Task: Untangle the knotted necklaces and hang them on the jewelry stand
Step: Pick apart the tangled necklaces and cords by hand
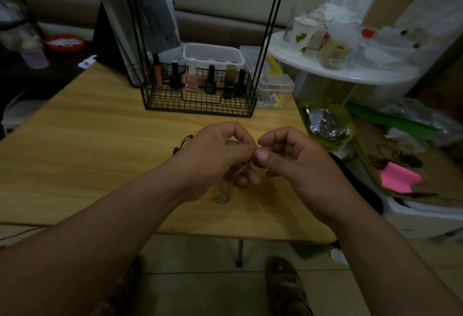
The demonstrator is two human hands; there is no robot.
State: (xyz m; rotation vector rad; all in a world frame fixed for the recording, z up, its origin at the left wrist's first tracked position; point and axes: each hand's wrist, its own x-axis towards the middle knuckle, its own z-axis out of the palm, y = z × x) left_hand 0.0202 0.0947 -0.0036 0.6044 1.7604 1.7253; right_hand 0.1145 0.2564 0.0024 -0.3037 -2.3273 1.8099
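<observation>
Pinching silver chain necklace (239,171) at upper end, both hands meet above wooden table (100,145). Left hand (220,150): fingers curled, thumb and forefinger nipping chain. Right hand (293,160): fingers curled, thumb pressed on chain. Chain hangs below hands, pendant (221,200) low by tabletop, contact unclear. Dark cord necklace (184,141) lies on table beside left hand. Jewelry stand (200,105), wire basket base with nail polish bottles (191,78), farther back.

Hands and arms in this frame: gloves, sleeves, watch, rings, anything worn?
Nothing worn that shows. Left hand and right hand: no gloves, no rings visible. Left forearm and right forearm are bare to the frame edge: no sleeves, watch or bracelet.
</observation>
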